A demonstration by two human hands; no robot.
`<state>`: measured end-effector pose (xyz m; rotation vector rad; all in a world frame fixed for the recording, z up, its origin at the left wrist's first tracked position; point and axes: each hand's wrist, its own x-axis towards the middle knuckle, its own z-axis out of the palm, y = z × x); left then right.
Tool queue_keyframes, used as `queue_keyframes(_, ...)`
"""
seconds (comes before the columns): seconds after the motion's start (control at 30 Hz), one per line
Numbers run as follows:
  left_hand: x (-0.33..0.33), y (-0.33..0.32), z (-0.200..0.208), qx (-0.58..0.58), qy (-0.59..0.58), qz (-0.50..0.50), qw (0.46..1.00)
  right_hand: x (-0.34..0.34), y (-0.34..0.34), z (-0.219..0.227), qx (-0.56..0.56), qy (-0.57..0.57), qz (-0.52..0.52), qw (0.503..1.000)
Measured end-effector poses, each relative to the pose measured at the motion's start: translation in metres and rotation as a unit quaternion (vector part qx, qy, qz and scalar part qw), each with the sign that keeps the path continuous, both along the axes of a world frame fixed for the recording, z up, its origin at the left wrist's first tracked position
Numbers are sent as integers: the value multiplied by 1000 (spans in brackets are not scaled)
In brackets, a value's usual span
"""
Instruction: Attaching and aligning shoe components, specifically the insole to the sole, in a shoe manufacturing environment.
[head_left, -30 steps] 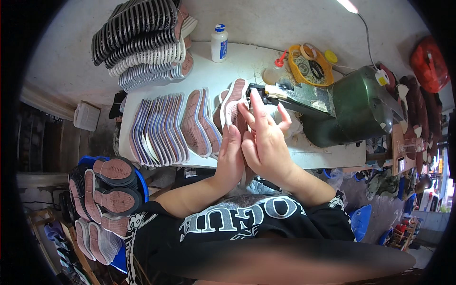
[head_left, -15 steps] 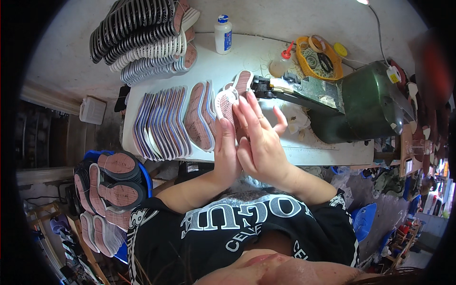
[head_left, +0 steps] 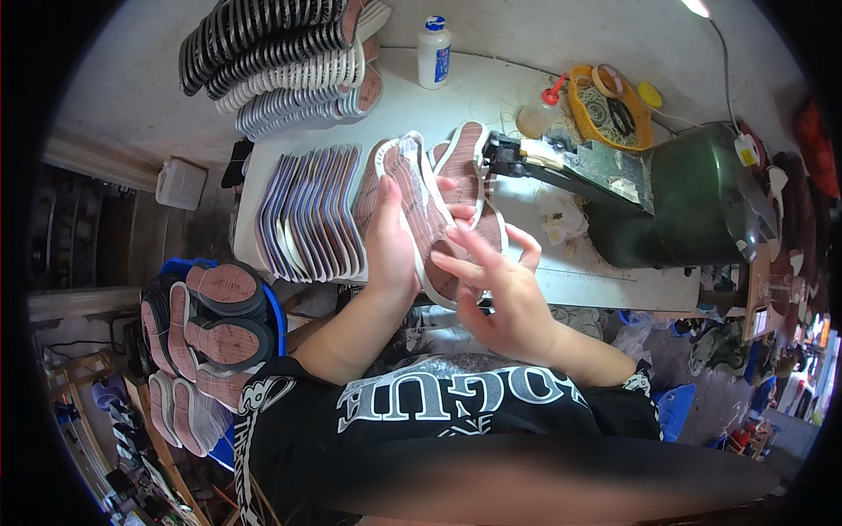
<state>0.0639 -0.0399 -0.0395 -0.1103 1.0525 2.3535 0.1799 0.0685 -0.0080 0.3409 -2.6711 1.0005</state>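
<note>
A shoe sole point(head_left: 419, 197) with a pinkish-brown face and a white rim stands tilted over the table's front edge. My left hand point(head_left: 392, 241) grips it along its left side, thumb on the face, with fingertips showing past its right edge. On the lower part of the sole rest the spread fingers of my right hand point(head_left: 509, 294). Behind it, another sole point(head_left: 462, 162) lies by the head of the green machine point(head_left: 671, 197). To the left a row of soles point(head_left: 311, 215) stands on edge, packed close.
Strapped black, white and grey footwear point(head_left: 281, 66) is stacked at the back left. A white bottle point(head_left: 434, 54), a red-tipped squeeze bottle point(head_left: 542, 114) and a yellow basket point(head_left: 614, 110) of bands line the back. Lower left, a blue tub point(head_left: 279, 324) holds more soles.
My hands were close together around the sole, hiding much of it. They have come apart, and the sole's long face now shows. The whole view has shifted slightly.
</note>
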Motion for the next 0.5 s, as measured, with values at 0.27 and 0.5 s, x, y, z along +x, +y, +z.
queue_keyframes(0.27,-38,-35,2,220,-95,-94,966,-13,17,0,-573,-98,-105,807)
queue_keyframes(0.5,-37,-37,2,330,-49,-220,917,-17,9,-12,-597,-127,-74,789)
